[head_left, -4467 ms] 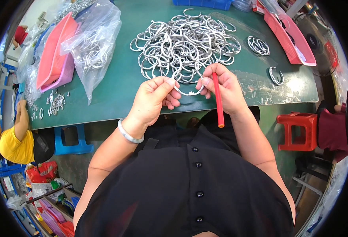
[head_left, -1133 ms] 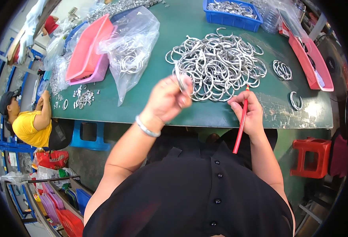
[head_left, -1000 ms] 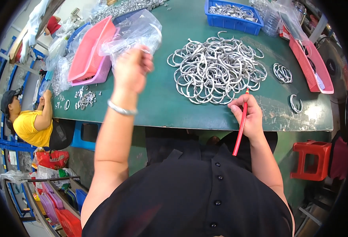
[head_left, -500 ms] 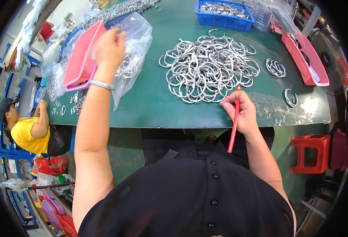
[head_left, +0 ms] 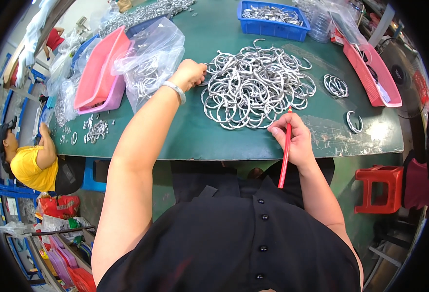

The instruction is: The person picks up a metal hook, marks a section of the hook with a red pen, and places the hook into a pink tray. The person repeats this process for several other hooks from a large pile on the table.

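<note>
A big heap of silver open bangles (head_left: 260, 87) lies on the green table (head_left: 175, 136). At its left edge is my left hand (head_left: 191, 74), fingers curled closed against the outermost bangles; what they pinch is hidden. A pale bangle (head_left: 175, 91) circles my left wrist. My right hand (head_left: 296, 138), by the heap's near edge, holds a red pencil (head_left: 285, 158), one end pointing up at the bangles. To the right lie a small cluster of bangles (head_left: 335, 86) and a single open bangle (head_left: 354, 122).
Left of the heap are a clear plastic bag (head_left: 148, 63) with bangles and stacked pink baskets (head_left: 100, 70). A blue bin (head_left: 273, 24) of metal pieces stands behind; a pink basket (head_left: 370, 73) is at right. A red stool (head_left: 379, 190) and a person in yellow (head_left: 34, 165) flank the table.
My left hand has swung right and down, from beside the pink basket and bag to the heap's left edge. My right hand keeps its hold on the pencil. The view has shifted slightly.
</note>
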Motion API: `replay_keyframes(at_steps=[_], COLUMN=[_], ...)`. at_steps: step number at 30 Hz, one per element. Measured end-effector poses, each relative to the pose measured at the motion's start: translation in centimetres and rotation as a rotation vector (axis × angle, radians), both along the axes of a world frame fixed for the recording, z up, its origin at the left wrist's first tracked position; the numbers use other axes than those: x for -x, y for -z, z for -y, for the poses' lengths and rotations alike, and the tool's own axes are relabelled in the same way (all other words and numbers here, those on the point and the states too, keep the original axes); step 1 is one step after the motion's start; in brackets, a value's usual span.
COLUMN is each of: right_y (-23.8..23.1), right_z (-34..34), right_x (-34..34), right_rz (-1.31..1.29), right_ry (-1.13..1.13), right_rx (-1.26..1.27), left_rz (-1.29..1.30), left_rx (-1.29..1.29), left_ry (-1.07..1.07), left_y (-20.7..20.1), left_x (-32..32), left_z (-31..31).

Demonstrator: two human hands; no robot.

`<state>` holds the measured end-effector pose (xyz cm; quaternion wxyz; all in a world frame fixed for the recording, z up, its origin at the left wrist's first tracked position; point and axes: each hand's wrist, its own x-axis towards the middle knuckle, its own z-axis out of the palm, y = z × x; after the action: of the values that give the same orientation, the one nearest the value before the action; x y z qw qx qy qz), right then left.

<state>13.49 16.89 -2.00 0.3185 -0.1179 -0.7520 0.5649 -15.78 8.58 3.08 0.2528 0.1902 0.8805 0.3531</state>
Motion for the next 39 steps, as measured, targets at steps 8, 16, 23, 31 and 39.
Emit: replay_keyframes(at_steps=[8,16,23,31,39], right_y=[-0.1,-0.1,-0.1,0.0,-0.2], right_z=[0.0,-0.1,0.0,0.0,-0.1], right_x=[0.1,0.1,0.1,0.1,0.0], right_rz=[-0.007,-0.017,-0.003,-0.022,-0.020], right_ry=[-0.002,0.004,-0.002,0.001,0.006], right_rx=[-0.030,-0.052,-0.027,-0.027,0.008], left_rz=[0.413,0.507,0.197,0.290,0.191], left_rx=[-0.158,-0.138,0.030,0.042,-0.281], left_ry=[-0.095,0.000,0.220,0.465,0.512], left_y=[-1.6,-2.8,-3.6,-5.1,-4.7], left_x=[2.3,1.9,2.7,3.2,-2.7], left_z=[1.5,2.3,1.5,1.5,2.5])
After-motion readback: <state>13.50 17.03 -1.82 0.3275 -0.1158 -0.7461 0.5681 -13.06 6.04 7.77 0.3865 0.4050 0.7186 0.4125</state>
